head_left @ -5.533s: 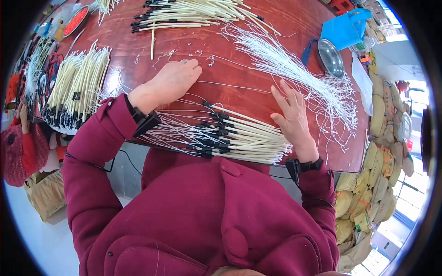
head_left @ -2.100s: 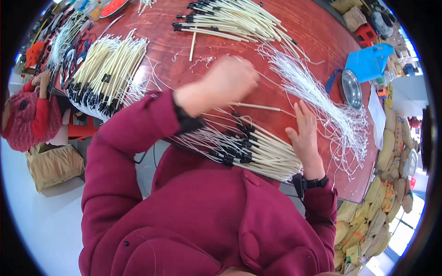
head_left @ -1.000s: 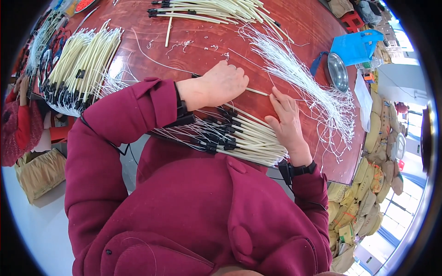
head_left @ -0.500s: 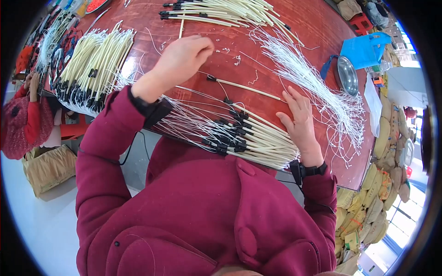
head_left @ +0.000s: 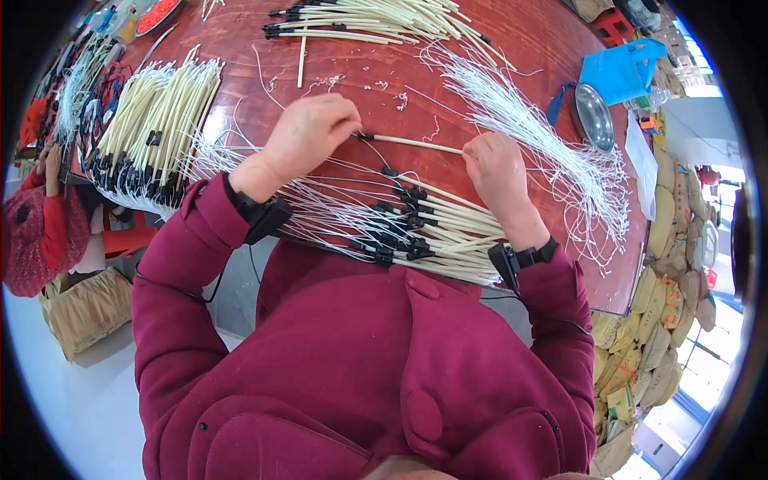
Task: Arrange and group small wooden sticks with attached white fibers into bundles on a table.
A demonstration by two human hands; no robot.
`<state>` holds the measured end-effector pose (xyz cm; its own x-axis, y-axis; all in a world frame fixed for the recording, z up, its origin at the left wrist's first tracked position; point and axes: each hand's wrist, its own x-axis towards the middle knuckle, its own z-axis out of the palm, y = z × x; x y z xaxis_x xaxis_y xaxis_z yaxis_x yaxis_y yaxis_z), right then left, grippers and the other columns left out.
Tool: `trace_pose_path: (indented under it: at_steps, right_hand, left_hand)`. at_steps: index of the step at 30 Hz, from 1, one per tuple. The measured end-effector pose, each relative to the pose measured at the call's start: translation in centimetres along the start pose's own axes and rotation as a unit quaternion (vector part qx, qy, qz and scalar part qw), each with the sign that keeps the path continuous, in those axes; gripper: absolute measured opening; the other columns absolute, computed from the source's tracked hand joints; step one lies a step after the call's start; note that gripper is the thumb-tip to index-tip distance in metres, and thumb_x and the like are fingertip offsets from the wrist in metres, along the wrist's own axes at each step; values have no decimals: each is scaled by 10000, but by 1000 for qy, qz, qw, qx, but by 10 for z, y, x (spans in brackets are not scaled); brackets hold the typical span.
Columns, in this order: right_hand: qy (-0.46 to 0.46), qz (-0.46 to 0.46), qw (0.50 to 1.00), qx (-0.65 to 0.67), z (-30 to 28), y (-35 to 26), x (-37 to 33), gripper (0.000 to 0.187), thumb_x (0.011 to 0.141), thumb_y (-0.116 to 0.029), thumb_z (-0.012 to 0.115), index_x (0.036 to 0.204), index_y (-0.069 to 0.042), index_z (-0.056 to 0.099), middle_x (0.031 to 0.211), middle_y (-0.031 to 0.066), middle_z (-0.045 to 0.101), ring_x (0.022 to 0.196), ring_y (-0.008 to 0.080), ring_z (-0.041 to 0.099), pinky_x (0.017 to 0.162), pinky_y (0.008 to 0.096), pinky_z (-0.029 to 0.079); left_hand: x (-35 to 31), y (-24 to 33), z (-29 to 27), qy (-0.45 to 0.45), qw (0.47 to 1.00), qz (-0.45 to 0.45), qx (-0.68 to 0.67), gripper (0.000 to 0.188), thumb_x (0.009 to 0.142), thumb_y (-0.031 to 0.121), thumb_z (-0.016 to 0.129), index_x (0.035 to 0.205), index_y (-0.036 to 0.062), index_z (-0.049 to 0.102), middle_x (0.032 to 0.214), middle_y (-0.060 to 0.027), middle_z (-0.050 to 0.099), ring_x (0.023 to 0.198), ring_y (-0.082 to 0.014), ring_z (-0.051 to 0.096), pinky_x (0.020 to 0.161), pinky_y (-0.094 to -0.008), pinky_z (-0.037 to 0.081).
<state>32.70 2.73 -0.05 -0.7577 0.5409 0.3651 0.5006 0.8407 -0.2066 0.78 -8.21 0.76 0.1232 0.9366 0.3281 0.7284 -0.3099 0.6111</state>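
Observation:
A single pale cream rod point(head_left: 416, 144) with a black end piece point(head_left: 366, 137) lies across the middle of the red table. My right hand point(head_left: 498, 164) is closed round the rod's right end, which the fingers hide. At the other end, my left hand point(head_left: 316, 128) pinches a thin white cord close beside the black piece; the fingertips partly cover the cord. Nearer to me is a bundle of similar rods point(head_left: 460, 228), black ends to the left, with loose white cords point(head_left: 328, 212) trailing from them toward my left wrist.
A heap of white cords point(head_left: 520, 104) stretches to the right, near a metal bowl point(head_left: 594, 118) and a blue container point(head_left: 620, 72). More rods are bundled at the far edge point(head_left: 376, 20) and at left point(head_left: 164, 120). Another person's hand point(head_left: 53, 164) shows at far left.
My right hand has closed on the rod's right end, having been open above it. My left hand has come down toward the black end piece. The whole view has shifted slightly.

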Motion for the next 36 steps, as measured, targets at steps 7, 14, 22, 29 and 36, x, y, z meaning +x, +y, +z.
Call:
trace_pose_path:
  at_steps: [7, 14, 22, 29, 36]
  right_hand:
    - [-32, -7, 999, 31, -27, 14, -15, 118, 739, -24, 723, 804, -55, 629, 838, 85, 649, 820, 302, 616, 765, 412, 464]
    - [-124, 28, 990, 55, -92, 3, -58, 139, 725, -42, 727, 813, -59, 622, 841, 64, 643, 847, 282, 606, 789, 403, 447]
    - [-150, 80, 978, 123, -98, -19, -83, 245, 765, -168, 784, 943, -50, 662, 999, 86, 662, 963, 281, 601, 859, 389, 441]
    - [-61, 83, 989, 109, -82, -11, -67, 298, 863, -177, 738, 1109, -17, 687, 1147, 129, 679, 1045, 314, 606, 932, 411, 454]
    - [-41, 126, 986, 98, -66, 20, -68, 386, 909, -112, 682, 1273, 8, 644, 1234, 164, 663, 1154, 350, 597, 1010, 429, 458]
  left_hand:
    - [-25, -28, -83, 169, 973, -158, -28, 126, 988, 140, 665, 1022, 30, 716, 798, -13, 639, 721, -79, 576, 628, -253, 448]
    - [-125, -91, -183, 257, 922, -290, -2, 177, 996, 164, 662, 1103, 28, 701, 799, 24, 575, 698, -54, 508, 617, -227, 391]
    - [-76, -5, -100, 147, 936, -112, 299, 350, 887, 119, 718, 1217, 14, 663, 1152, -170, 658, 1017, -340, 638, 897, -416, 507]
    - [0, 66, 31, -101, 995, 13, -14, 276, 930, 193, 688, 1157, 36, 675, 1090, -155, 661, 1072, -369, 627, 914, -447, 508]
    - [43, 69, 58, -269, 956, 101, 62, 227, 939, 198, 669, 1090, 31, 644, 999, -131, 626, 980, -344, 629, 850, -453, 522]
